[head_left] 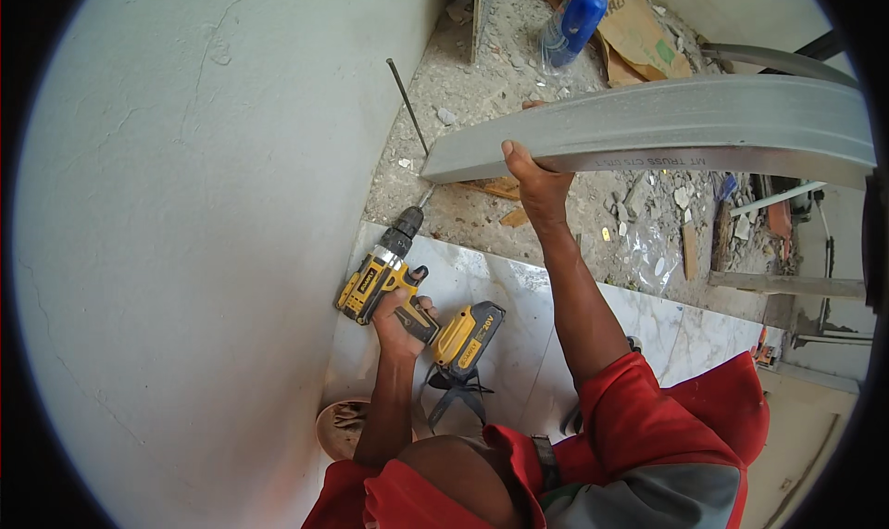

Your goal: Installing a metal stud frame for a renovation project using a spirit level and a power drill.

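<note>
My left hand [393, 330] grips the handle of a yellow and black cordless drill [369, 283], its battery pack [469, 336] at the base. The drill points up and away from me. Its thin bit [427, 196] comes close to the near corner of a long grey metal channel [667, 121]; whether they touch I cannot tell. My right hand [541, 191] is closed around the channel near that end, thumb on its near side and fingers mostly hidden behind. From there the channel runs off to the right, above the floor.
A pale cracked wall [185, 205] rises at the left. A thin metal rod [406, 106] stands beside it. Rubble [482, 94] covers the far floor, with a blue bottle [576, 24] and torn cardboard [639, 29]. White marble-look tiles [528, 362] lie nearer, with a round bowl [343, 427] beside my left forearm.
</note>
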The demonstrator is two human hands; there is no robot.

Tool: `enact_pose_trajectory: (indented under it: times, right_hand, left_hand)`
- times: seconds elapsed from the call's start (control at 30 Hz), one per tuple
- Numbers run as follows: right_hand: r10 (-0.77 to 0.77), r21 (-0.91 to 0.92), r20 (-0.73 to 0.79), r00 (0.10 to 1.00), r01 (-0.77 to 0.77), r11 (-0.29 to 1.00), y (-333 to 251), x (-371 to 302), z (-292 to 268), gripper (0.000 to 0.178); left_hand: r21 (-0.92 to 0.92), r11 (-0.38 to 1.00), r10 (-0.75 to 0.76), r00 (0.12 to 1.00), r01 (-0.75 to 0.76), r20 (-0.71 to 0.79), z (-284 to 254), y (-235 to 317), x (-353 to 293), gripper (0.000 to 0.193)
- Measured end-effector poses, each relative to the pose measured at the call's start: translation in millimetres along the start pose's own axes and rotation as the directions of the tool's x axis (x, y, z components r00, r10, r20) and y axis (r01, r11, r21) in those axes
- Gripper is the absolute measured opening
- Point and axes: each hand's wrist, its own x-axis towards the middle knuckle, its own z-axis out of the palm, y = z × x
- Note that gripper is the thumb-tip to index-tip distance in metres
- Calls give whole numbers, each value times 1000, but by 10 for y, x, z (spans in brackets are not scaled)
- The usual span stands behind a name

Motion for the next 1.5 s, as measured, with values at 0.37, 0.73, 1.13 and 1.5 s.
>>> enact_pose_trajectory:
  times: [0.37,0.73,1.13,1.5]
  right_hand:
    - [-12,12,-16,1000,13,1000,15,3,14,57]
    - [40,0,-26,999,-40,999,-19,-6,29,55]
    - [52,25,-35,998,-51,998,-15,-29,47,51]
    - [91,35,-76,993,-89,995,-34,-38,41,48]
  left_hand:
    - [55,998,10,1000,-9,-13,19,15,-6,38]
    - [-18,1000,-19,998,18,-60,77,-37,-24,36]
    - [-87,994,-74,992,65,-105,102,-222,-1,17]
    - [-53,994,-107,985,100,-138,169,-196,-7,13]
